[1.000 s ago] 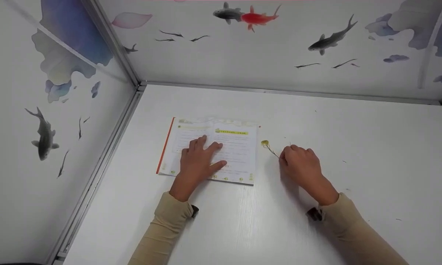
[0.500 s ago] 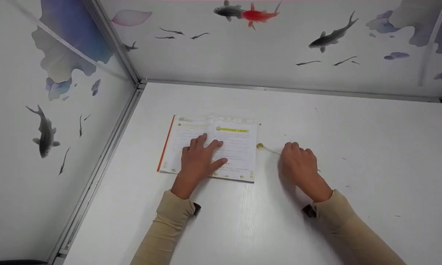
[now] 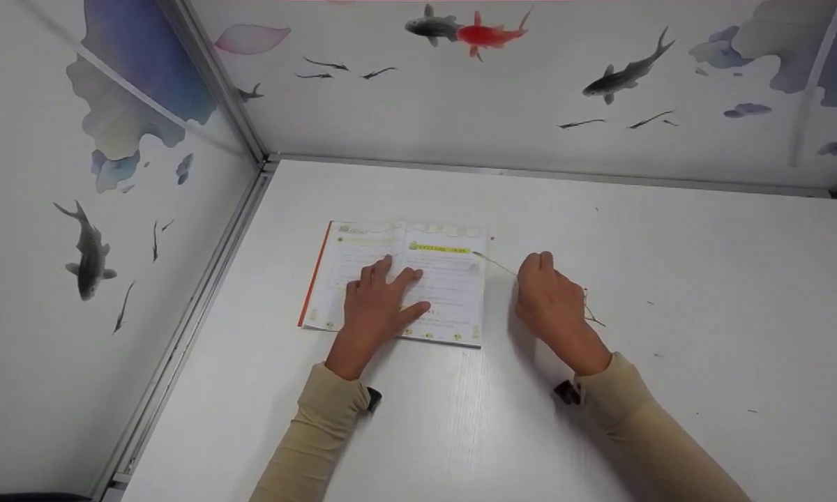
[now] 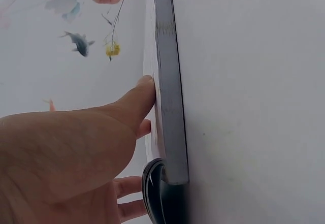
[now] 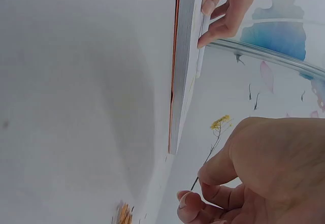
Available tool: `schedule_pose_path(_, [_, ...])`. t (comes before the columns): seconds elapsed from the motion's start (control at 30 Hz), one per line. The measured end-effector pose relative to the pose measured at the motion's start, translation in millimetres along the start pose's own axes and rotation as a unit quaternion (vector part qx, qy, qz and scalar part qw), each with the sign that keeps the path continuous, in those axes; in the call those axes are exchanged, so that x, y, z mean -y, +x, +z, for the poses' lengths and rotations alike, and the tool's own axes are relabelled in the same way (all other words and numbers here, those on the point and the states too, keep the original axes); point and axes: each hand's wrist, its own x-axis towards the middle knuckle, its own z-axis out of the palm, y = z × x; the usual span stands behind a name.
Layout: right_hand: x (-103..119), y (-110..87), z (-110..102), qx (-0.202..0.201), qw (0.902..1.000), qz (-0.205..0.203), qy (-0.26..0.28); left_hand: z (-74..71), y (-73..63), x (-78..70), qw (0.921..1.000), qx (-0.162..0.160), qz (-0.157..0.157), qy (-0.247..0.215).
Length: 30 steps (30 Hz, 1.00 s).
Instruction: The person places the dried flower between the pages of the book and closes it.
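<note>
An open book (image 3: 446,293) with printed pages and a red left edge lies on the white table. My left hand (image 3: 373,307) rests on its pages with the fingers spread, the thumb reaching onto the right-hand page. To the right of the book, my right hand (image 3: 549,296) pinches the thin stem of a small yellow dried flower (image 5: 220,122) between thumb and fingers. In the head view the flower's head overlaps the right page near the yellow heading; both wrist views show it raised above the page.
Beside the right hand, thin brownish stalks (image 3: 591,314) lie on the table, partly hidden by the hand; several small dark bits are scattered farther right. White panels (image 3: 418,104) with painted fish rise at the back and left, along metal edging.
My right hand has moved left and slightly away from me, bringing the flower from beside the book to over its right page. The left hand stays in place; stalks behind the right hand have come into view.
</note>
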Motion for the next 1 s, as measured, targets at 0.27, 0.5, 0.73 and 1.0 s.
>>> schedule_pose_path(0.27, [31,19.5,10,0.058,0.9973,0.005,0.044,0.5,-0.1,0.7,0.9999,0.009,-0.006,0.002])
schedule_pose_path(0.5, [53,35.0,15,0.136,0.9869,0.032,0.081,0.9,0.4,1.0,0.9999,0.01,-0.008,0.004])
schedule_pose_path(0.73, [58,42.2,19,0.15,0.9795,0.038,0.128,2.9,1.7,3.3,1.0,0.007,-0.005,0.004])
schedule_pose_path(1.0, [61,45.6,26,0.145,0.9787,0.031,0.142,3.6,0.0,4.9,1.0,0.004,-0.001,-0.001])
